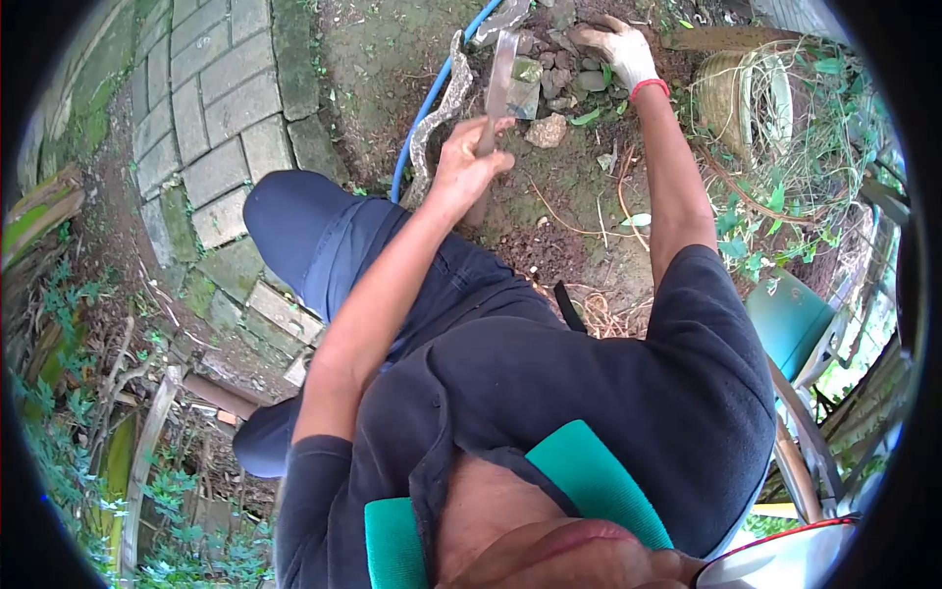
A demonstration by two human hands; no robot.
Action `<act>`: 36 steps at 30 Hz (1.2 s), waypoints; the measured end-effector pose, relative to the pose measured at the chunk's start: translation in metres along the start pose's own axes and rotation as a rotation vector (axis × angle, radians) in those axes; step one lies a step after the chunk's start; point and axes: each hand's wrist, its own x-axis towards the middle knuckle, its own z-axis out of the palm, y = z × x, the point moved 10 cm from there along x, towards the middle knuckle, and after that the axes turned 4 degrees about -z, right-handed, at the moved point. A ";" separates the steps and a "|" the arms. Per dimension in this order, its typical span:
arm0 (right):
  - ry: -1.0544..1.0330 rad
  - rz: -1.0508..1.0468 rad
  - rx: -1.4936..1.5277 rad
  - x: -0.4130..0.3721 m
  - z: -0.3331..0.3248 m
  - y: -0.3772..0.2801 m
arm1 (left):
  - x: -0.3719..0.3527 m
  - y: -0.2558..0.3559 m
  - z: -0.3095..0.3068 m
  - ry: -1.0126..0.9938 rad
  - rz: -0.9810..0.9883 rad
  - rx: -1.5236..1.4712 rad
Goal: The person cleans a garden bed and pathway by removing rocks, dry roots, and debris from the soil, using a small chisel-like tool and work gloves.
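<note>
My left hand (465, 169) is bare and wrapped round the handle of a flat-bladed hand tool (500, 80). The blade points away from me, over the soil beside a squarish piece of stone (526, 90). A white glove with a red cuff covers my right hand (620, 51). Its fingers reach out to the left, low over a cluster of dark stones (562, 74), and their tips look soiled. Nearer to me lies a lighter brown stone (546, 132).
A blue hose (420, 120) and a rough grey strip (429, 135) run along the left of the dug soil. Paving bricks (224, 98) lie further left. On the right are a woven basket-like container (738, 106), tangled vines and a green plastic container (788, 324).
</note>
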 end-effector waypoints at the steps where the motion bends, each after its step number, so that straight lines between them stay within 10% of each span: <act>1: -0.009 0.032 0.063 0.000 0.001 0.005 | 0.007 0.011 0.002 -0.012 0.007 -0.007; 8: -0.176 0.021 0.308 -0.002 0.016 -0.015 | 0.087 0.001 0.029 0.328 0.004 0.362; 10: 0.057 -0.289 -0.503 0.000 0.010 -0.053 | 0.103 -0.003 0.042 0.476 0.007 0.477; 13: -0.119 0.025 -0.062 -0.022 0.021 -0.083 | 0.107 -0.004 0.055 0.505 0.018 0.573; 18: 0.016 -0.244 -0.369 -0.030 0.021 -0.086 | 0.134 0.006 0.065 0.478 0.209 0.969; 22: -0.085 -0.130 -0.136 -0.009 0.044 -0.051 | 0.121 0.027 0.037 0.236 0.167 0.526; 24: 0.211 -0.385 -0.252 -0.015 0.032 -0.049 | 0.137 0.014 0.040 0.332 0.207 0.453; 26: 0.103 0.176 0.336 -0.055 0.037 -0.064 | 0.148 0.001 0.041 0.308 0.177 0.405; 30: -0.139 0.464 1.033 -0.105 0.080 -0.077 | 0.086 0.037 0.031 0.171 0.093 0.008; 34: -0.090 0.119 1.106 -0.122 0.048 -0.112 | 0.016 0.051 0.021 -0.118 -0.041 -0.712; 36: -0.059 0.270 1.353 -0.128 0.046 -0.140 | -0.035 0.071 -0.022 -0.195 0.028 -0.979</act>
